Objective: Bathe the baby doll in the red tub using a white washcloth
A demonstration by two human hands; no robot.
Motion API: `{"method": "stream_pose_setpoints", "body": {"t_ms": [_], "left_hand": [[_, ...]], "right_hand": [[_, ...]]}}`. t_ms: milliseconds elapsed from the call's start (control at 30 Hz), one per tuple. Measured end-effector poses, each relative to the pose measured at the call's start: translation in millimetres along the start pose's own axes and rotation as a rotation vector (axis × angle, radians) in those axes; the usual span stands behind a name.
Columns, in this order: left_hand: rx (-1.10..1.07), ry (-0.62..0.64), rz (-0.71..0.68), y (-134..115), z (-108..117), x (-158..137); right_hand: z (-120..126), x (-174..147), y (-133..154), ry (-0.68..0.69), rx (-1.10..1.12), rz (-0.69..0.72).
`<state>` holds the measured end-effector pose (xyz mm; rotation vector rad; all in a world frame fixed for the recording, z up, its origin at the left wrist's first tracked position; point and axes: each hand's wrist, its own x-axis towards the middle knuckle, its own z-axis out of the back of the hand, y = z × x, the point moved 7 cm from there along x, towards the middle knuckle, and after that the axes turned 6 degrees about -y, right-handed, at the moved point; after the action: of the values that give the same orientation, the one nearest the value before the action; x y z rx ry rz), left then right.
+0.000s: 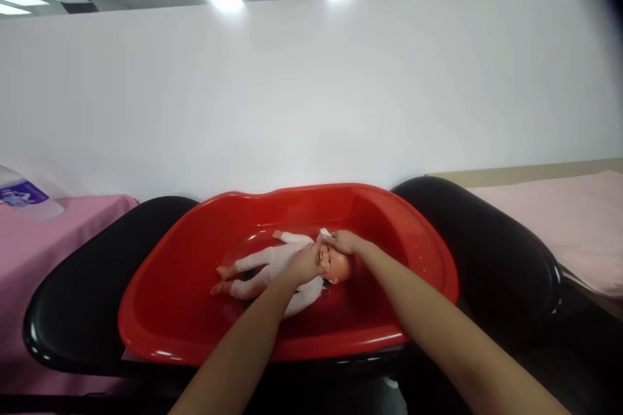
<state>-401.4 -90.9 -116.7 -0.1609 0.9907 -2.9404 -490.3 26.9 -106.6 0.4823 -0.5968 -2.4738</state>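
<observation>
Baby doll point(280, 259), one, in white clothing. Location: it is lying face up inside the red tub point(433, 259), its head point(339, 266) pointing right, its bare feet point(224, 279) pointing left. Hands: the left hand point(307, 261) is resting over the upper chest and chin, fingers hidden too much to tell whether they are gripping; the right hand point(343, 242) is bending over the face's far side, fingertips bunching beside a small white piece point(325, 233); whether they are pinching it, cannot tell. Handling, judged: the head is appearing hard, smooth and slippery if wet; the clothing is looking soft, likely to be gaining weight if soaking; limb joints are perhaps being the fragile points. Hold, advised: one palm supporting nape and shoulders, the other cradling hips, never pulling by feet or sleeves
</observation>
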Motion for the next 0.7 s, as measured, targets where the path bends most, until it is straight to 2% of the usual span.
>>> {"method": "stream_pose_setpoints", "body": {"t_ms": [67,200,267,367,500,700], "left_hand": [[0.002,0.007,-0.060,1,-6,2],[0.106,-0.193,-0.115,1,0,9],[0.173,-0.254,-0.167,-3,4,10],[0.166,-0.194,-0.203,-6,3,11],[0.032,-0.090,-0.133,1,0,10],[0.067,-0.035,-0.087,6,0,7]], "right_hand": [[-2,0,13,-0.015,-0.004,0.091],[-9,1,34,-0.008,0.096,0.183],[-11,1,40,0.000,0.050,0.198],[-11,-1,46,-0.006,-0.078,0.244],[-9,-9,47,0.010,-0.096,0.265],[-13,-2,20,0.050,0.015,0.133]]}}
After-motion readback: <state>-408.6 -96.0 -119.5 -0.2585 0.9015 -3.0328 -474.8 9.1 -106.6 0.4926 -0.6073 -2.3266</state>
